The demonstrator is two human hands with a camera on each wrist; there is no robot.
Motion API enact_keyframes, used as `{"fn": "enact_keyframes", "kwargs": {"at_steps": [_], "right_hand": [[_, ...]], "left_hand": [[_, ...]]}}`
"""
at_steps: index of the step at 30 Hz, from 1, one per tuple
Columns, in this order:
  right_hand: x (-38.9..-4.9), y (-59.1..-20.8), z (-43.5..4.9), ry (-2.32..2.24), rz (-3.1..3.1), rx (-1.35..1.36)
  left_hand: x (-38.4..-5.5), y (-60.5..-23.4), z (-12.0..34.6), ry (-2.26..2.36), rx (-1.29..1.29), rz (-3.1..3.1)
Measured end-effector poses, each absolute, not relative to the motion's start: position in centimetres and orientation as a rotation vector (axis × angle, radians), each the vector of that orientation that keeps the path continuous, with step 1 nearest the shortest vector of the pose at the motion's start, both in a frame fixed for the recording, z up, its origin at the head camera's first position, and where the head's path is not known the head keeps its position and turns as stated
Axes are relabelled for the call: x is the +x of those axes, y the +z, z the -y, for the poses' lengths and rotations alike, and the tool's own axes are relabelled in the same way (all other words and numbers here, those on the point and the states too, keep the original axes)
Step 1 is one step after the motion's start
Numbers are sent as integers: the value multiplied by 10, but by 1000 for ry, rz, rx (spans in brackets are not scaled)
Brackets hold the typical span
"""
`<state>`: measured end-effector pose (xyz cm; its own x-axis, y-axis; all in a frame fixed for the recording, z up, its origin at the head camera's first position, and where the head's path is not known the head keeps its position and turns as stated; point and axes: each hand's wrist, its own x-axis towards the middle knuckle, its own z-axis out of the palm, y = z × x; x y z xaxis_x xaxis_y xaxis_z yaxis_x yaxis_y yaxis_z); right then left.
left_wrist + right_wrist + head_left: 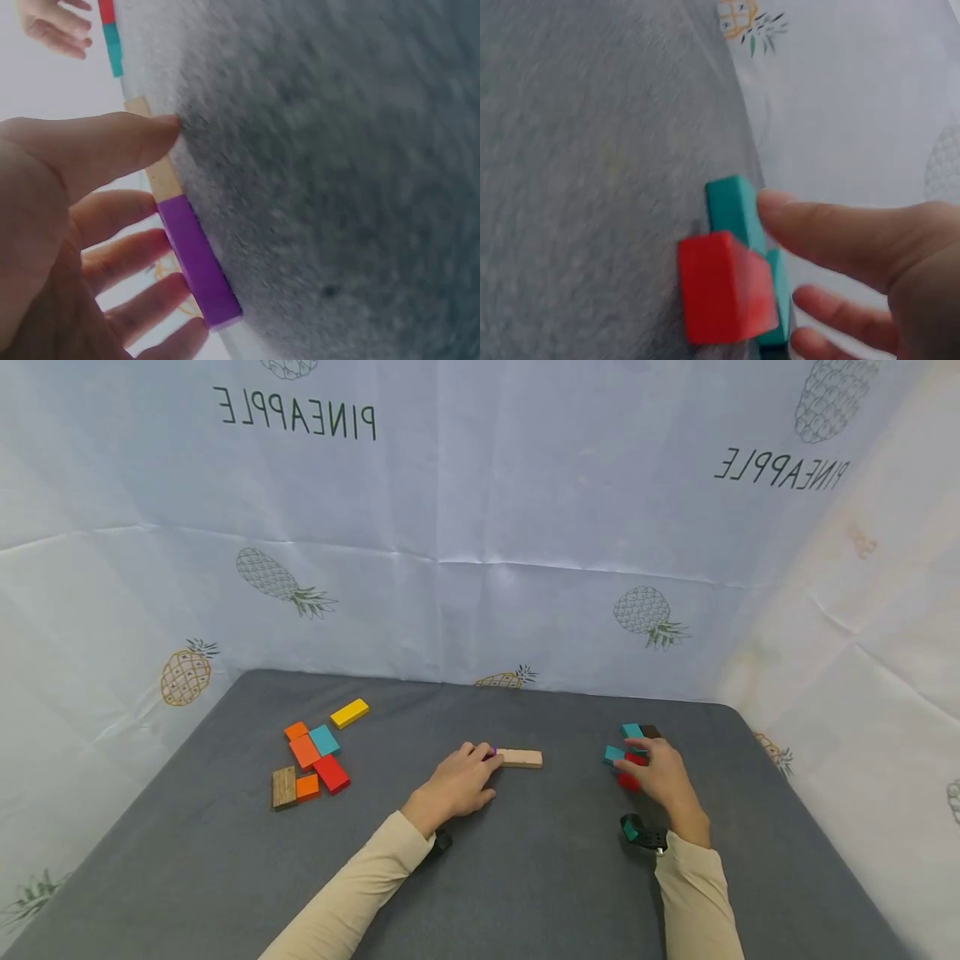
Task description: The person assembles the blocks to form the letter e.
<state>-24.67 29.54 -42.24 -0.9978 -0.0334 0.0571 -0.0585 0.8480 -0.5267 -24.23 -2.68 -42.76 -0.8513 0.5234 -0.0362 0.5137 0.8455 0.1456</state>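
My left hand (457, 783) is over the middle of the table, its fingertips touching the long side of a purple block (199, 259). The thumb stands apart from that block. End to end with the purple block lies a pale wooden block (522, 759). In the head view the left hand hides most of the purple block. Over a small group at the right is my right hand (666, 777), thumb and fingers spread. Its thumb tip is right at a teal block (733, 210), beside a red block (712, 289). A second teal block (778, 292) shows behind the red one.
At the left lie a yellow block (349, 713), a teal block (325, 741), several orange and red blocks (332, 773) and a brown wooden block (284, 787). A dark block (650, 732) is behind the right hand. A pineapple-print cloth (487, 610) hangs along the table's back edge.
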Motion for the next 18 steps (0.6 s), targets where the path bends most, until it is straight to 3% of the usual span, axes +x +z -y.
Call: {"fn": "enact_keyframes", "kwargs": {"at_steps": [7, 18], "right_hand": [[-245, -422, -297, 884, 3101, -126], [-244, -420, -298, 965, 3183, -179]], "left_hand": [[-238, -428, 26, 247, 784, -2943], [-238, -431, 28, 346, 793, -2963]]}}
